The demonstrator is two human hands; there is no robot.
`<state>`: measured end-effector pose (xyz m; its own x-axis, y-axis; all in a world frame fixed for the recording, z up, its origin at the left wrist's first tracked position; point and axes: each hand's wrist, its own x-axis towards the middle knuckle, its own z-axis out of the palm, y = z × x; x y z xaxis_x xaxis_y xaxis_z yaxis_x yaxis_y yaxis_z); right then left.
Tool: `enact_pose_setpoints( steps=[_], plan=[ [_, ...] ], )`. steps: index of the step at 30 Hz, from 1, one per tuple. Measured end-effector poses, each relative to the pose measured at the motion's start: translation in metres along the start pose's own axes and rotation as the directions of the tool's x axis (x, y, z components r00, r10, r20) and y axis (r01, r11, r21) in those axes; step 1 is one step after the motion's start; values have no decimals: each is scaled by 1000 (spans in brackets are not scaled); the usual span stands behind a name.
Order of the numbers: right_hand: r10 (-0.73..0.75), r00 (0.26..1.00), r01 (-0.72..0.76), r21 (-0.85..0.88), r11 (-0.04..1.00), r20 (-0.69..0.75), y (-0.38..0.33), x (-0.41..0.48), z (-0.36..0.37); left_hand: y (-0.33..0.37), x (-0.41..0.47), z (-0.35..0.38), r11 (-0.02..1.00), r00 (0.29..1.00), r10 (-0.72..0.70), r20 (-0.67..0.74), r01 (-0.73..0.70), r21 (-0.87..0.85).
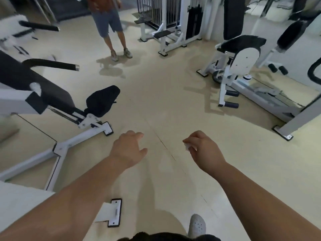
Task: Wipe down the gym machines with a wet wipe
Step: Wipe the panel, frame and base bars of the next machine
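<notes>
Evidently the step in hand is a walk between machines, not a wipe: both hands hang over bare floor [165,101], and neither touches any equipment. The right hand [203,150] pinches a small crumpled wet wipe [188,146] in its curled fingertips, with only a white scrap showing at its left side. The left hand [127,148] holds nothing, its fingers loosely bent.

My judgement is that the next move calls for choosing a machine and carrying the wipe to a padded or gripped surface. The nearest is the left machine [52,94], whose black seat [102,100] and black handle bar [52,64] lie just left of the hands and farther off. The wipe looks balled up, so it may need opening out to cover a pad.

By count:
- Three machines show plainly: the left machine, a weight-stack machine [166,33] far in the middle, and a right machine [243,54] with a black seat and back pad.
- Parts of others sit at the far-left and far-right edges, and I cannot count them surely.
- There is one wipe.
- There are two hands.
- One pale shoe [196,225] shows near the bottom.
- One other person [109,21] stands far off.
</notes>
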<state>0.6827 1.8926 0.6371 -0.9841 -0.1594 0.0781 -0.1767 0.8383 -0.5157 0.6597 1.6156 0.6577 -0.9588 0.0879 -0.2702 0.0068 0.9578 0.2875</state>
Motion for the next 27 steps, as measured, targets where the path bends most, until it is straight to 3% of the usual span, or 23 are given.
enact_pose_setpoints(
  steps=[5,10,16,19,27],
  plan=[
    [-68,987,67,14,998,145,36,114,-20,17,56,-19,979,980,-198,-5,197,-57],
    [-182,955,177,41,983,236,42,251,-1,-10,140,-32,911,928,-369,-56,349,-221],
    [-206,933,201,48,978,296,38,432,44,-65,298,-65,824,888,-454,-75,386,-415],
    [-160,932,155,41,987,324,28,516,52,-95,376,-100,797,877,-478,-39,415,-438],
    [-238,909,226,75,971,342,2,753,69,-156,575,-189,754,843,-538,-21,470,-459]
  ],
)
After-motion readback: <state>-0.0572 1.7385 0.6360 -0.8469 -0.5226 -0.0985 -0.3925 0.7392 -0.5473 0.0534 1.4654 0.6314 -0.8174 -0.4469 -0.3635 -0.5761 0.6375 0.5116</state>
